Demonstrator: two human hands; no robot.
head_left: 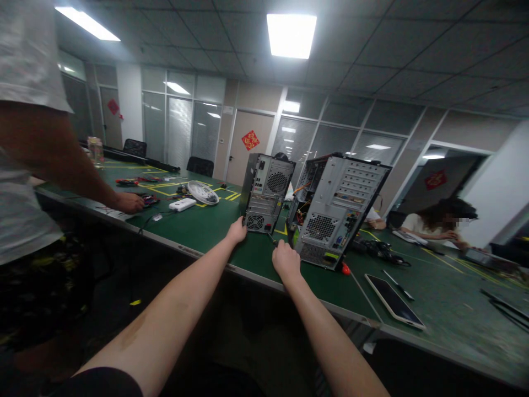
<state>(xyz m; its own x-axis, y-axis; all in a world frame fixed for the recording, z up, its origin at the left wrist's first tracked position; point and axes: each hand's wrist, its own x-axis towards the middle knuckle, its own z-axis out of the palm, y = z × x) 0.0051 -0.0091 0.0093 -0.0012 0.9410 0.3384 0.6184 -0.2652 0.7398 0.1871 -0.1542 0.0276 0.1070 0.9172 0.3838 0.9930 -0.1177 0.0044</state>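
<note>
A small black computer case stands upright on the green table, its grey rear panel facing me. My left hand is at its lower left edge, steadying it, fingers partly hidden behind the side. My right hand is closed around a screwdriver, whose thin shaft points at the bottom of the rear panel; the handle is mostly covered by my fingers. Just to the right stands a larger computer case with its left side uncovered, wires showing inside. A red-orange object lies at its lower corner.
The green table carries a white power strip, a white basket and loose parts at left. A tablet, a pen-like stick and black cables lie right. One person stands left, hand on parts; another sits right.
</note>
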